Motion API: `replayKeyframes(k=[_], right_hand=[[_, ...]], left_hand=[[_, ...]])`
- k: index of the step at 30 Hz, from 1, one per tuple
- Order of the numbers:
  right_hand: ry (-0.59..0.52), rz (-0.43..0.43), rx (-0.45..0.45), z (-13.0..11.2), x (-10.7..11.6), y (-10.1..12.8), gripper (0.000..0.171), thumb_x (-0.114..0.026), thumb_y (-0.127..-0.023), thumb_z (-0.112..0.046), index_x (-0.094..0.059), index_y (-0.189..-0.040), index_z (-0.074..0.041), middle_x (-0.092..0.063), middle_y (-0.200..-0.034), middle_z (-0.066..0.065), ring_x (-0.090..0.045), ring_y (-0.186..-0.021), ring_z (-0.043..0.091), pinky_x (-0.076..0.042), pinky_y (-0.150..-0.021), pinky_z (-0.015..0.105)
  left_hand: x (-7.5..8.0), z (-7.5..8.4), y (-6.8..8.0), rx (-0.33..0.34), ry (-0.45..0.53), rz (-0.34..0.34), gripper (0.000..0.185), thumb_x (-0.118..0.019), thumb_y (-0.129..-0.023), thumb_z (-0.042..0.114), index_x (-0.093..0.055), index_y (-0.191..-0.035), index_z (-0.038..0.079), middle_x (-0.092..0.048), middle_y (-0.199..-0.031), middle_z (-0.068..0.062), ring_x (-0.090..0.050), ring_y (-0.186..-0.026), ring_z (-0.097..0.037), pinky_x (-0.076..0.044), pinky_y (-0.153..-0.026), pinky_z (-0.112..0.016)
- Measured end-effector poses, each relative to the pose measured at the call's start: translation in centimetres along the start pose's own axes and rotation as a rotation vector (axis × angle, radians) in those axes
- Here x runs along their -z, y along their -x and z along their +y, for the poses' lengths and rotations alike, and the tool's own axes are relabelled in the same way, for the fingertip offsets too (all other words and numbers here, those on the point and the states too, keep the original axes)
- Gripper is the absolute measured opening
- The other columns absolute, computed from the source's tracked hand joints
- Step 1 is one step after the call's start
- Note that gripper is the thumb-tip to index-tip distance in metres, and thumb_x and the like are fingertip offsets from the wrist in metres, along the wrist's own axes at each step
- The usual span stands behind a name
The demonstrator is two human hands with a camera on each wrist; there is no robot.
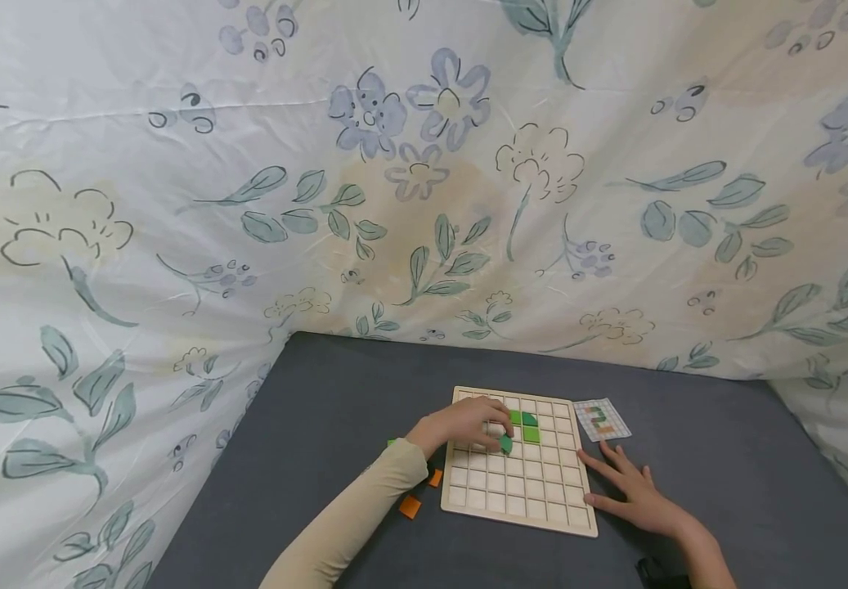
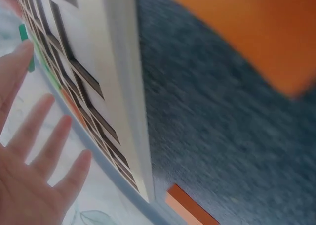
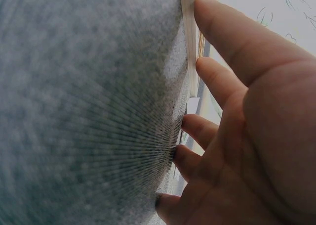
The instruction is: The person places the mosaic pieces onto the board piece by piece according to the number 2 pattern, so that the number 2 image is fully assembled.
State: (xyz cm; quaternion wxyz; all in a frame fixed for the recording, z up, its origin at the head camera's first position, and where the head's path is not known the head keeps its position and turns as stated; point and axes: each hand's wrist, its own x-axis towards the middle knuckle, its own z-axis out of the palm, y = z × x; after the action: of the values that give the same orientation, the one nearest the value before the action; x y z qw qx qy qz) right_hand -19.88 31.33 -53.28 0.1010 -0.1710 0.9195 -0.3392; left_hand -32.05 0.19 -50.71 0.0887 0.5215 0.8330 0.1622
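Observation:
A wooden grid board (image 1: 519,501) lies on the grey table (image 1: 335,393). Three green tiles (image 1: 531,434) sit in its upper cells. My left hand (image 1: 499,432), in a beige sleeve, reaches over the board and holds a tilted green tile (image 1: 506,443) at its fingertips. In the left wrist view the left hand (image 2: 29,151) has its fingers stretched out, with the green tile (image 2: 22,33) at the topmost fingertip. My right hand (image 1: 625,483) lies flat on the table with spread fingers beside the board's right edge. In the right wrist view the right hand (image 3: 247,126) touches the board edge (image 3: 187,37).
A small pattern card (image 1: 601,419) lies right of the board's far corner. Two orange tiles (image 1: 410,506) and a green one (image 1: 392,442) lie left of the board near my sleeve. Flowered cloth (image 1: 424,164) walls the table at the back and both sides.

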Motion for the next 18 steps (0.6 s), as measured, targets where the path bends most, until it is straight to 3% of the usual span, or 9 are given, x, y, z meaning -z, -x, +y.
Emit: replayKeyframes(k=[10,18], right_hand=[[0.038,0.021,0.005,0.0,-0.3,0.1,0.064,-0.064,-0.086,-0.033,-0.039,-0.142,-0.014,-0.014,-0.147,0.035,-0.002,-0.128,0.063,0.005,-0.084,0.081],[0.041,0.015,-0.007,-0.1,-0.2,0.0,0.065,-0.064,-0.086,-0.033,-0.039,-0.142,-0.013,-0.014,-0.147,0.035,-0.001,-0.128,0.063,0.004,-0.084,0.081]], left_hand=[[-0.6,0.6,-1.6,0.013,-0.017,-0.035,0.024,-0.064,-0.087,0.032,-0.065,-0.111,0.026,-0.051,-0.131,0.003,-0.047,-0.121,-0.01,-0.04,-0.097,-0.021],[-0.6,1.4,-2.4,0.028,0.004,-0.058,0.022,-0.062,-0.089,0.032,-0.066,-0.11,0.027,-0.048,-0.137,0.0,-0.04,-0.127,-0.017,-0.036,-0.103,-0.029]])
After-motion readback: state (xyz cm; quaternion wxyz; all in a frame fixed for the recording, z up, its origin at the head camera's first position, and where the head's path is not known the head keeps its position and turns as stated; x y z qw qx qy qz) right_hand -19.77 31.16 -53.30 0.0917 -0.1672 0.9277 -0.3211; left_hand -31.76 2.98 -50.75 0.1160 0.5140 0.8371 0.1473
